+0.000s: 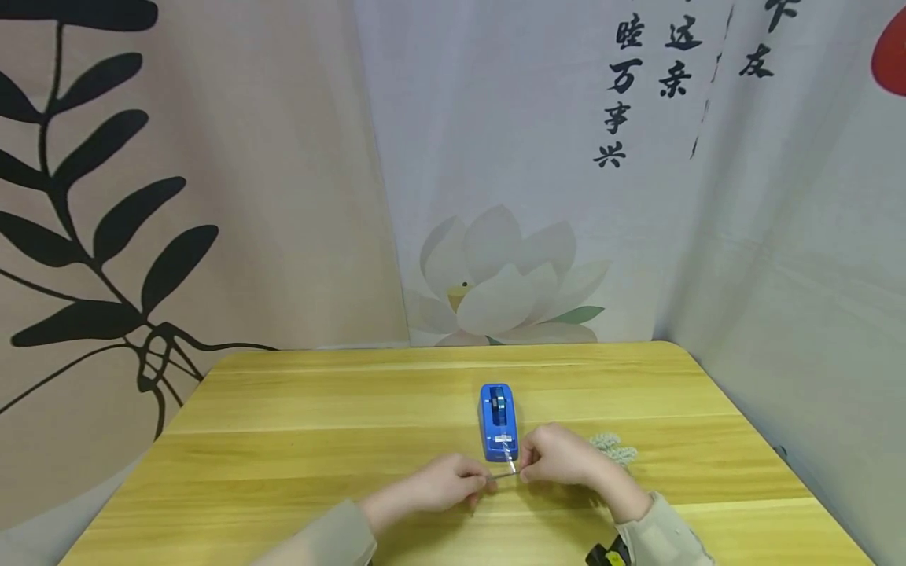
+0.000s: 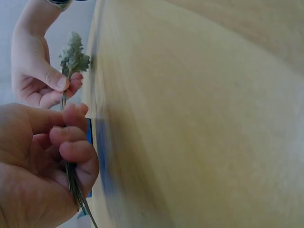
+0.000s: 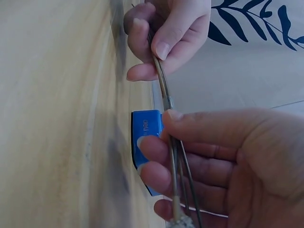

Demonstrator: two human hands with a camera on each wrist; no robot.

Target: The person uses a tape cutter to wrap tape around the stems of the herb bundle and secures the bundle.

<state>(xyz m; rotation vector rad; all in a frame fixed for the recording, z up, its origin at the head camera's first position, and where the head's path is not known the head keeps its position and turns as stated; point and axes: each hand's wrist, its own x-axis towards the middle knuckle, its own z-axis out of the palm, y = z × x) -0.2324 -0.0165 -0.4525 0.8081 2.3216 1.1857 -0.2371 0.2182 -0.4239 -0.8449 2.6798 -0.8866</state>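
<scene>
Head view: a yellow wood-grain table (image 1: 340,424) stands before a pale fabric backdrop (image 1: 297,157) printed with black leaves, a white lotus and black characters. A blue rectangular tape dispenser (image 1: 499,430) sits on the table, its length running far to near. A narrow strip of clear tape (image 1: 510,459) reaches from its near end to a bundle of thin brownish stems (image 1: 504,475). The bundle runs left to right just on the near side of the dispenser, with a hand at either side of the tape. Left hand (image 1: 456,481): fingertips closed on the stems. Right hand (image 1: 559,454): thumb and fingertips pinching the stems next to the tape. A pale grey-green, bushy sprig head (image 1: 614,450) shows beyond the right hand, at the right. A black-and-yellow object (image 1: 609,555) lies partly hidden at the right sleeve.

Left wrist view: left fingers curled round the stems, with little gap; loose stem ends emerge at the left side of the hand. Right thumb and index finger pinch just below the sprig head.

Right wrist view: right thumb and index tip meet on the stems; remaining fingers loosely bent beneath. A small pale band wraps or lies on the stems by the thumb tip; cannot tell which. Left thumb presses the stems against its fingers. Dispenser visible on the far side.
</scene>
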